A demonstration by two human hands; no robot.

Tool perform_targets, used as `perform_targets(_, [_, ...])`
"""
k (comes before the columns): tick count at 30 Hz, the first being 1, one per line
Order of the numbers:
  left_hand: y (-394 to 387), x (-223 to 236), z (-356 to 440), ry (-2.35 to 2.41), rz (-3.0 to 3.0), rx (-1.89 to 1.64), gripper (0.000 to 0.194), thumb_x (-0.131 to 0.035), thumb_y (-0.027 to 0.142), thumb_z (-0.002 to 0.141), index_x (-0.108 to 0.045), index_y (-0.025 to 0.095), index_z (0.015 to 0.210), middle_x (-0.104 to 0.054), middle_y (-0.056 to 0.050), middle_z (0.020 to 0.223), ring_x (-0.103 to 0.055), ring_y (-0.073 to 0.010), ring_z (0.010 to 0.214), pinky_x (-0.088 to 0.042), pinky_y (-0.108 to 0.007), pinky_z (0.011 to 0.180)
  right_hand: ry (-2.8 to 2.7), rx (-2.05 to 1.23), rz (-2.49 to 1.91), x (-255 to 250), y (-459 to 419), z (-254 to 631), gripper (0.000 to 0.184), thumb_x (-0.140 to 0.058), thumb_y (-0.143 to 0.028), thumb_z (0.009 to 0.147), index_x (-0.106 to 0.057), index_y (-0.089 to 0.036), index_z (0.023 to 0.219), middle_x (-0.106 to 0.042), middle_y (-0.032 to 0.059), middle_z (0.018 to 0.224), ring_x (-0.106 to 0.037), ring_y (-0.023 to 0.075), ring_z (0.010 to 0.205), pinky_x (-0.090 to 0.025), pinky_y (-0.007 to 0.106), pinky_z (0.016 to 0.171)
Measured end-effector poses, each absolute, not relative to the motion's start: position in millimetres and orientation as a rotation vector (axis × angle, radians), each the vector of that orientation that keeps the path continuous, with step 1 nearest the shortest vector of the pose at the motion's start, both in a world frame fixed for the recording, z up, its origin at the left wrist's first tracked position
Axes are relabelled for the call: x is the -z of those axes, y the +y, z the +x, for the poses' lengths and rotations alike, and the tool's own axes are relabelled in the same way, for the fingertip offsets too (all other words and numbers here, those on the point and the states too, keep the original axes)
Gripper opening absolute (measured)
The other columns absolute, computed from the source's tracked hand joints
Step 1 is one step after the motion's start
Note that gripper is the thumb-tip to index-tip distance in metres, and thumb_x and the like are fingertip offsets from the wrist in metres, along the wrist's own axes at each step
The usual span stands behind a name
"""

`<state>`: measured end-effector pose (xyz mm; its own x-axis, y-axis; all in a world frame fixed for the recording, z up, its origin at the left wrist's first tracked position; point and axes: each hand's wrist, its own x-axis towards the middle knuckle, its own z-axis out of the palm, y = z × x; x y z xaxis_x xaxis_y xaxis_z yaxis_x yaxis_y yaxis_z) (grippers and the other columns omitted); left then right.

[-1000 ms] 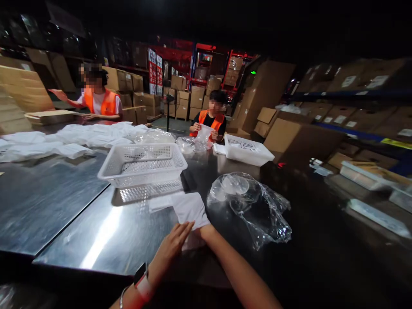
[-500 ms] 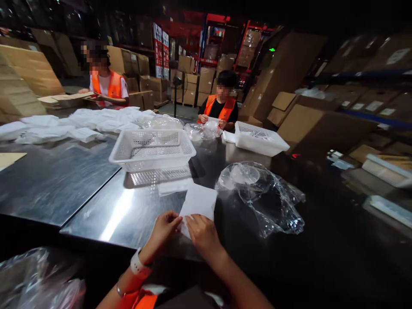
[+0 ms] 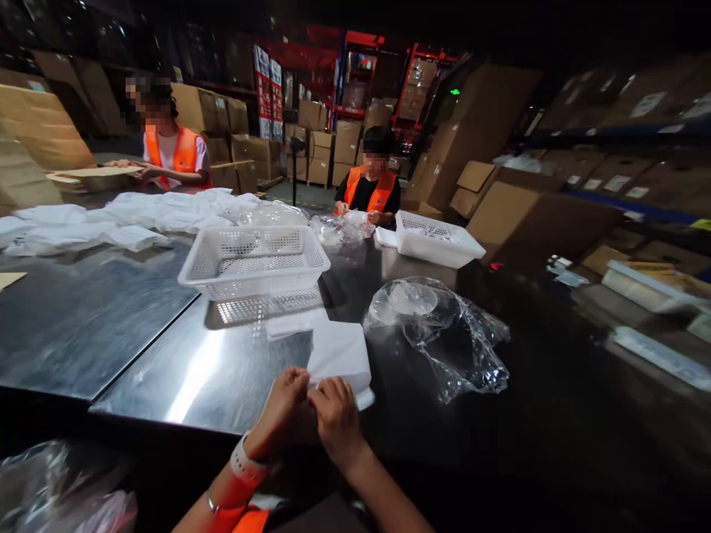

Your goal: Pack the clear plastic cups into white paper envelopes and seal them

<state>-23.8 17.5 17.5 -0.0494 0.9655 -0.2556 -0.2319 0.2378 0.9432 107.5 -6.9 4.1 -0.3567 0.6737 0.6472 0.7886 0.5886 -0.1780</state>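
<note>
A flat white packet (image 3: 338,352), paper-like and roughly rectangular, lies at the near part of the metal table. At its near left corner, my left hand (image 3: 284,407) is closed in a pinch. My right hand (image 3: 336,418) is closed on the near edge, fingers curled and knuckles up. What the fingertips grip is partly hidden. Another white edge (image 3: 365,400) shows under the packet on the right. Just beyond are more flat white pieces (image 3: 297,323), beside a white perforated basket (image 3: 255,281). To the right lies a crumpled clear plastic bag (image 3: 472,340) with round translucent pieces (image 3: 411,298).
White packets (image 3: 161,211) are heaped at the back left of the metal table (image 3: 133,326). A second white basket (image 3: 438,248) stands at the far side. Two co-workers in orange vests (image 3: 372,192) handle items there. Cardboard boxes (image 3: 533,222) surround the area.
The view has swung slightly to the right. My right hand has drawn back from over the packet to its near edge, with the fingers more curled; a white edge now shows underneath.
</note>
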Motion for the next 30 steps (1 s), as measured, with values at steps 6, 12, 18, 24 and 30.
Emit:
perform_targets(6, [12.2,-19.8,-17.9,1.185,0.802,-1.158,0.036,-0.073,0.046,0.054,-0.051,0.021,0.065,-0.049,0.008,0.055,-0.046,-0.0105,0.053,-0.037,-0.023,0.055,-1.872,0.044,-1.17,3.5,-10.5,112.3,0.018,-0.044,-0.017,0.1,-0.059,-0.021,0.09,-0.063,0.0032,0.084,-0.061,0.0182,0.077,-0.049,0.03,0.07])
perform_targets(12, [6.4,-20.6,-13.1,1.118,0.782,-1.123,0.039,-0.074,0.05,0.053,-0.049,0.022,0.064,-0.054,0.005,0.059,-0.052,-0.0132,0.058,-0.044,-0.027,0.061,-1.963,0.186,-1.206,-15.9,-10.0,112.0,0.02,-0.052,-0.012,0.097,-0.061,-0.023,0.083,-0.064,-0.0002,0.079,-0.058,0.0195,0.073,-0.042,0.032,0.067])
perform_targets(18, [6.9,-16.3,-13.4,1.155,0.77,-1.13,0.036,-0.074,0.047,0.053,-0.052,0.02,0.062,-0.05,0.006,0.056,-0.047,-0.0113,0.055,-0.038,-0.024,0.056,-1.996,0.321,-1.127,-9.5,-12.1,109.9,0.035,-0.036,-0.015,0.104,-0.063,-0.023,0.083,-0.06,0.0015,0.075,-0.053,0.0195,0.071,-0.037,0.033,0.065])
perform_targets(24, [3.4,-19.2,-10.1,1.165,0.758,-1.144,0.039,-0.077,0.049,0.05,-0.054,0.019,0.059,-0.054,0.003,0.055,-0.05,-0.0126,0.056,-0.04,-0.025,0.056,-1.92,0.199,-1.109,-2.9,-13.2,110.9,0.039,-0.03,-0.025,0.108,-0.058,-0.021,0.082,-0.061,0.0012,0.075,-0.054,0.0184,0.07,-0.04,0.032,0.066])
perform_targets(30, [1.1,-20.0,-5.2,1.193,0.743,-1.167,0.041,-0.077,0.051,0.05,-0.052,0.02,0.06,-0.052,0.005,0.053,-0.048,-0.0114,0.052,-0.039,-0.023,0.051,-1.961,0.251,-1.129,-6.3,-13.8,109.6,0.041,-0.028,-0.02,0.107,-0.061,-0.021,0.082,-0.06,0.0026,0.073,-0.053,0.0195,0.069,-0.04,0.033,0.064])
